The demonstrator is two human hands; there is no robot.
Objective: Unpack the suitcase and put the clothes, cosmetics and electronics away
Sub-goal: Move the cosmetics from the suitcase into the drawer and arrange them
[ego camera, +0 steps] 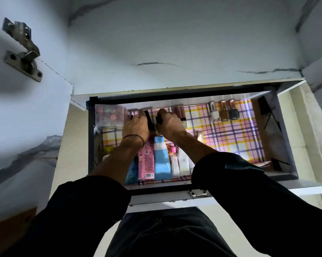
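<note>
Fingers (141,114) of the left hand (136,127) are seen curled round a slim black stick (150,121). Those of the right hand (170,125) are closed on a smaller black piece (158,119); what either item is cannot be told. Both hands are held near the back of the open drawer (271,130), close together.

Counted from the left at the back:
- One clear box (109,114) of coloured rounds is tucked into the left corner.
- One pinkish gloss tube (180,110) is found just right of the right hand.
- Three nail-polish bottles (224,112) are lined up side by side: white, brown, dark grey-blue.

Along the front, under the forearms, five cosmetics are packed edge to edge:
- a blue tube (131,171)
- a pink box (147,160)
- a blue-and-white tube (162,160)
- a small pink-capped bottle (174,160)
- a white tube (183,162)

Anything further right is hidden by the dark sleeve (230,175).

The drawer floor is covered by a checked liner (230,138) in pink, yellow and purple, brightly lit on the right. Pale marble-look cupboard panels with grey veins are seen all round. One metal hinge (23,51) is fixed at the upper left, and one metal latch (197,193) on the drawer's front edge.
</note>
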